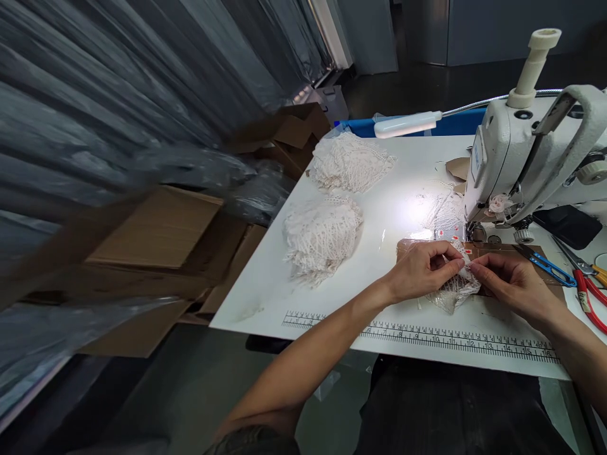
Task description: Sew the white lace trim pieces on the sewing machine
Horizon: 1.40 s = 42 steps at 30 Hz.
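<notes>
My left hand (422,268) and my right hand (509,284) meet over a small piece of white lace (453,291) on the white sewing table (265,291). Both pinch the lace near its top edge, fingers closed on it. The lace lies partly on a brown card sheet (502,251) just in front of the white sewing machine (526,158). Two heaps of the same white lace, one near (322,234) and one farther back (348,161), sit to the left on the table.
Blue-handled snips (545,265) and red-handled scissors (590,294) lie right of my hands. A lamp (408,124) on a flexible neck lights the table. A printed ruler (427,333) runs along the front edge. Cardboard boxes (156,234) and plastic sheeting stand at the left.
</notes>
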{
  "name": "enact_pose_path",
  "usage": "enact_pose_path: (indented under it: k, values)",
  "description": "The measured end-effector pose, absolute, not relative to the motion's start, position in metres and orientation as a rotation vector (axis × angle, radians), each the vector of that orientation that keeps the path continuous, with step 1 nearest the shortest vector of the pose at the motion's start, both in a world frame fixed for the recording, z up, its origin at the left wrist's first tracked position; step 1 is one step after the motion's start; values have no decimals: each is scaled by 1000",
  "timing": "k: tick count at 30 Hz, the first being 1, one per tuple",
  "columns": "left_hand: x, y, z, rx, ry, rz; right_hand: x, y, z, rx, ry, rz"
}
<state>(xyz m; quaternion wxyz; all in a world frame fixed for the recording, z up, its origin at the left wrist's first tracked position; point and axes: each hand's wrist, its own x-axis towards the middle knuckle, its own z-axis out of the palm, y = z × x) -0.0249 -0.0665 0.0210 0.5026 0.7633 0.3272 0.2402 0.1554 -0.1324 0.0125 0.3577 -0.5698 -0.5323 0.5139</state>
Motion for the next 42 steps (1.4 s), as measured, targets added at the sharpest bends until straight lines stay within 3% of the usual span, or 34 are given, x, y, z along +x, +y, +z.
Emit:
enact_pose_path:
  k: [7, 14, 19, 25, 33, 38, 42]
  values:
    - [-24, -64, 22, 1594, 831, 487, 153, -141, 5, -1712, -1616, 294]
    - [-23, -66, 23, 1630, 837, 510, 144, -149, 10, -1512, -1834, -58]
    - [-23, -66, 23, 1669, 846, 495, 145, -146, 13, -1576, -1856, 72]
    - [-25, -66, 20, 1889, 823, 551, 149, -142, 16, -1678, -1679, 800]
    - [-25, -62, 3, 2399, 568, 1096, 154, -147, 15, -1463, -1813, 702]
    - [-31, -51, 5, 2186, 621, 1165, 156, -133, 17, -1507, -1738, 597]
    - [-49, -26, 13, 1885, 719, 1089, 129, -109, 14, -1425, -1741, 795]
